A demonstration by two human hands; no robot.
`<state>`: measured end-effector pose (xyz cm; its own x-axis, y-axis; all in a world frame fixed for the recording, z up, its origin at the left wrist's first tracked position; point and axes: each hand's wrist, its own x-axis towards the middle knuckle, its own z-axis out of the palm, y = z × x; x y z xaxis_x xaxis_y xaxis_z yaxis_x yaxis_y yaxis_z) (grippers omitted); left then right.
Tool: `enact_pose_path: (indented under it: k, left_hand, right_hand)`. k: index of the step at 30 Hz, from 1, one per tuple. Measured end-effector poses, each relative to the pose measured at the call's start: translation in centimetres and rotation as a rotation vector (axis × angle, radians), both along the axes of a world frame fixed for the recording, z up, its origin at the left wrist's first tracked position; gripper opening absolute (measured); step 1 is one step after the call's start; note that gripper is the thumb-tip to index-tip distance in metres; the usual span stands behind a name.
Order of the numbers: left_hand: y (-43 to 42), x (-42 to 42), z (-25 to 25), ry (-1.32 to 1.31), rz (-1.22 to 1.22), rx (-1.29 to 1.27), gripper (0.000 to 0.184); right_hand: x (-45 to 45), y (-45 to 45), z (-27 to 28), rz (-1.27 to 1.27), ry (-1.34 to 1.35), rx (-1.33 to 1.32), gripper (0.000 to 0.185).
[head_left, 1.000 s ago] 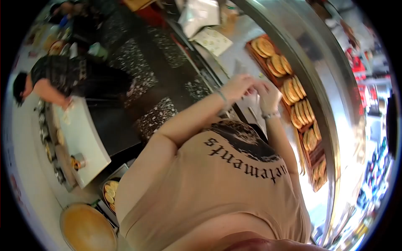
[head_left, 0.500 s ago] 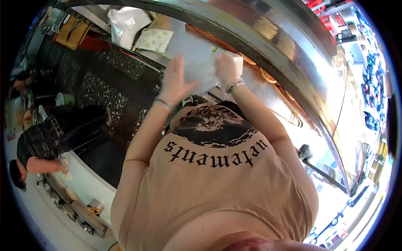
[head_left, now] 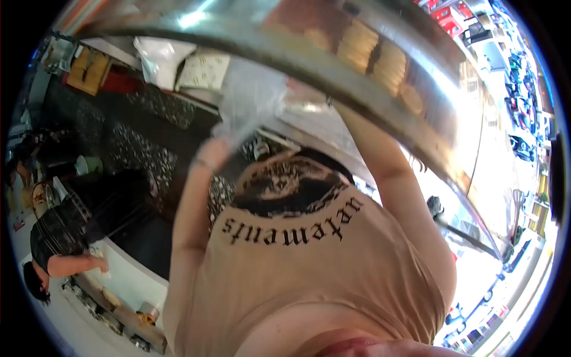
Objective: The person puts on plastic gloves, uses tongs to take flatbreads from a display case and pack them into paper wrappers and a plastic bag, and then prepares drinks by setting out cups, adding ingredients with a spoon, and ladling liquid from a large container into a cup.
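A translucent plastic bag [head_left: 253, 89] stretches, blurred, over the counter in front of me. My left hand [head_left: 213, 153] is low at the left, in a clear glove and smeared by motion. It appears closed on the bag's near end. My right hand [head_left: 306, 95] is at the bag's far right side, partly behind the display case's metal edge. Its fingers are too blurred to show whether they grip the bag. Left of the bag lie a printed paper sheet stack [head_left: 203, 70] and a white plastic bag [head_left: 162, 58].
A metal-and-glass display case [head_left: 273, 50] holding stacked flat pale food [head_left: 357, 47] arches close over my right arm. A co-worker [head_left: 62, 223] bends over a white counter [head_left: 134, 271] at the left. A wooden board [head_left: 89, 70] stands at the far left back.
My left hand has moved down and left, drawing the plastic bag out with it. My right hand has gone slightly away, under the case's edge. The view has shifted.
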<state>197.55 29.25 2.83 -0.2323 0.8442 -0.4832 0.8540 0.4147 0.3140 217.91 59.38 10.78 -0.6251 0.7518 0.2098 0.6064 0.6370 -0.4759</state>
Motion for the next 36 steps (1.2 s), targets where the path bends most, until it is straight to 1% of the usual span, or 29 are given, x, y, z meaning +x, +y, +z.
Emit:
enact_pose_path:
  k: [1, 2, 3, 4, 5, 6, 7, 8, 10, 13, 14, 15, 17, 18, 20, 22, 24, 26, 27, 28, 29, 30, 31, 32, 33, 34, 35, 36]
  left_hand:
    - [-1.4, 0.8, 0.6, 0.000, 0.052, 0.150, 0.030]
    - [-2.0, 1.1, 0.9, -0.057, 0.302, 0.139, 0.033]
    - [-3.1, 1.2, 0.6, -0.085, 0.324, 0.242, 0.029]
    - [-2.3, 2.1, 3.2, -0.150, 0.498, 0.173, 0.029]
    - [-2.6, 1.7, 1.3, -0.124, 0.488, 0.144, 0.029]
    - [-3.9, 0.7, -3.0, -0.059, 0.264, 0.188, 0.029]
    - [-3.1, 1.3, -0.9, -0.125, 0.300, 0.143, 0.031]
    - [-2.5, 1.9, 1.1, -0.171, 0.419, 0.079, 0.029]
    - [-3.0, 2.3, 3.2, -0.217, 0.530, 0.042, 0.033]
    - [-4.8, 1.6, 1.9, -0.257, 0.612, 0.041, 0.036]
    - [-5.4, 1.4, 1.3, -0.269, 0.652, 0.028, 0.039]
    - [-5.4, 1.3, 1.8, -0.270, 0.691, 0.035, 0.039]
    - [-5.0, 0.6, 3.5, -0.354, 0.798, -0.001, 0.043]
    - [-5.0, -0.1, 2.5, -0.337, 0.802, 0.033, 0.045]
    - [-4.1, -0.9, 3.7, -0.269, 0.755, 0.104, 0.045]
    - [-3.4, -2.1, 2.3, -0.262, 0.702, 0.163, 0.044]
    - [-1.5, -2.8, 4.2, -0.273, 0.669, 0.158, 0.042]
    - [-0.1, -4.1, 3.2, -0.145, 0.526, 0.252, 0.037]
    - [0.9, -4.6, 4.0, -0.134, 0.493, 0.283, 0.034]
    - [2.1, -4.4, 7.7, -0.172, 0.461, 0.374, 0.033]
    - [3.1, -5.0, 8.2, -0.152, 0.449, 0.330, 0.032]
    - [4.2, -5.1, 10.8, -0.072, 0.291, 0.378, 0.033]
    - [5.5, -6.5, 8.9, 0.010, 0.215, 0.306, 0.033]
    - [6.9, -6.3, 10.8, -0.050, 0.327, 0.213, 0.032]
    - [8.0, -6.5, 12.4, -0.030, 0.253, 0.183, 0.037]
    - [8.9, -7.8, 10.5, 0.043, 0.212, 0.279, 0.045]
    - [10.0, -8.0, 11.4, 0.057, 0.190, 0.242, 0.051]
    - [10.7, -7.9, 13.0, 0.137, -0.025, 0.299, 0.050]
  right_hand:
    - [0.8, 0.7, -1.1, -0.016, -0.089, 0.012, 0.026]
    - [1.6, 1.7, -2.0, -0.031, -0.144, 0.002, 0.027]
    - [2.7, 2.4, -2.9, -0.046, -0.202, -0.051, 0.027]
    - [3.8, 2.3, -3.7, -0.066, -0.202, -0.093, 0.027]
    - [4.8, 2.6, -4.6, -0.082, -0.187, -0.145, 0.028]
    - [5.0, 2.5, -5.9, -0.099, -0.195, -0.211, 0.028]
    - [4.7, 2.3, -7.6, -0.116, -0.204, -0.276, 0.028]
    - [4.2, 2.4, -9.2, -0.127, -0.216, -0.333, 0.028]
    - [4.2, 1.5, -12.5, -0.159, -0.248, -0.444, 0.029]
    - [4.5, 2.4, -15.2, -0.202, -0.256, -0.543, 0.030]
    - [4.6, 2.8, -16.1, -0.213, -0.245, -0.564, 0.030]
    - [4.6, 3.1, -16.5, -0.221, -0.232, -0.587, 0.031]
    - [4.2, 3.6, -17.5, -0.231, -0.205, -0.625, 0.031]
    - [3.8, 3.9, -17.7, -0.235, -0.188, -0.640, 0.031]
    - [2.6, 3.8, -19.0, -0.234, -0.158, -0.673, 0.032]
    - [1.8, 3.4, -20.3, -0.230, -0.124, -0.698, 0.033]
    - [2.0, 2.8, -21.2, -0.229, -0.104, -0.720, 0.033]
    - [2.7, 3.3, -22.1, -0.235, -0.095, -0.718, 0.034]
    - [3.3, 3.8, -22.2, -0.235, -0.091, -0.708, 0.034]
    - [4.2, 6.0, -24.3, -0.244, -0.237, -0.626, 0.054]
    - [6.8, 11.9, -35.9, 0.029, -0.428, -0.225, 0.065]
    - [7.2, 11.2, -29.0, -0.128, -0.305, -0.316, 0.065]
    - [6.9, 9.8, -22.8, -0.167, -0.213, -0.324, 0.065]
    - [7.2, 8.2, -17.0, -0.158, -0.139, -0.327, 0.065]
    - [6.8, 6.5, -11.9, -0.128, -0.072, -0.345, 0.065]
    - [5.7, 5.4, -7.1, -0.071, -0.021, -0.359, 0.065]
    - [4.7, 4.0, -3.2, 0.010, 0.015, -0.377, 0.065]
    - [3.4, 2.4, -0.2, 0.116, 0.016, -0.409, 0.065]
